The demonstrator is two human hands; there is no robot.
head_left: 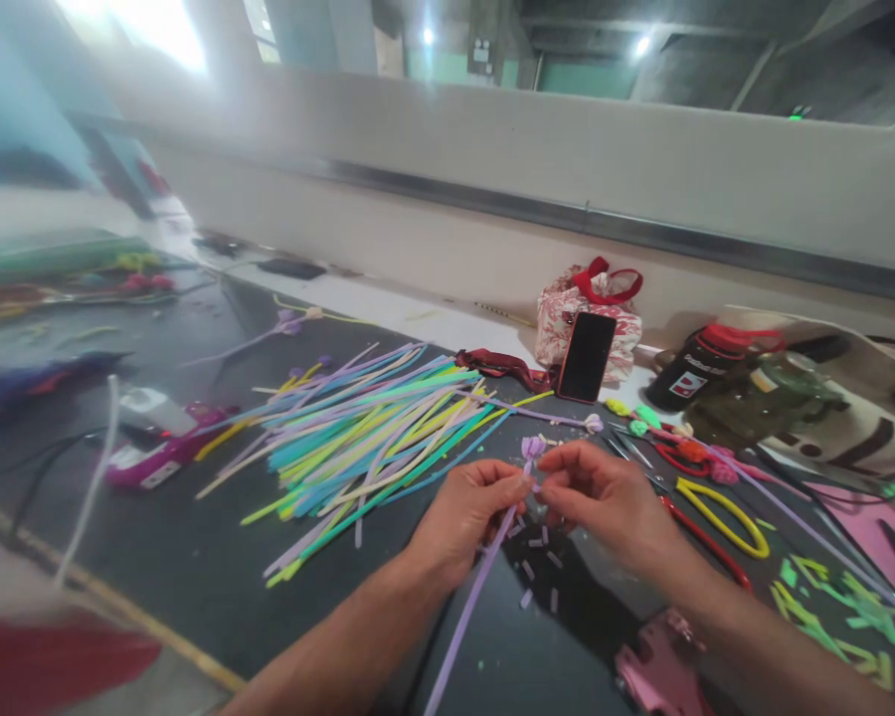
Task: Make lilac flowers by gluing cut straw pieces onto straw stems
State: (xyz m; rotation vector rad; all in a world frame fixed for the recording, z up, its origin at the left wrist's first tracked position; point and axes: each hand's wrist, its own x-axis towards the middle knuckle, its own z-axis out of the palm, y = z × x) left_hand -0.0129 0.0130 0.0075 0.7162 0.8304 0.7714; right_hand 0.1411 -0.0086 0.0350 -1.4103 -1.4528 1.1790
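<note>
My left hand [471,512] is closed round a long lilac stem [471,609], its thumb and finger pinching just below a small lilac flower head [532,449]. The stem runs down toward the lower edge of the view. Close on the right, my right hand [604,492] has its fingers curled together beside the flower head; whatever lies between its fingertips is too small to make out. Short lilac cut pieces [527,570] are scattered on the dark table [328,636] below the hands.
A pile of coloured stems [365,438] lies left of the hands. A purple glue gun [156,459] is farther left. Behind stand a phone [586,358], a patterned bag [556,323] and a black bottle [690,373]. Yellow-handled pliers [723,515] and green scraps [812,607] lie right.
</note>
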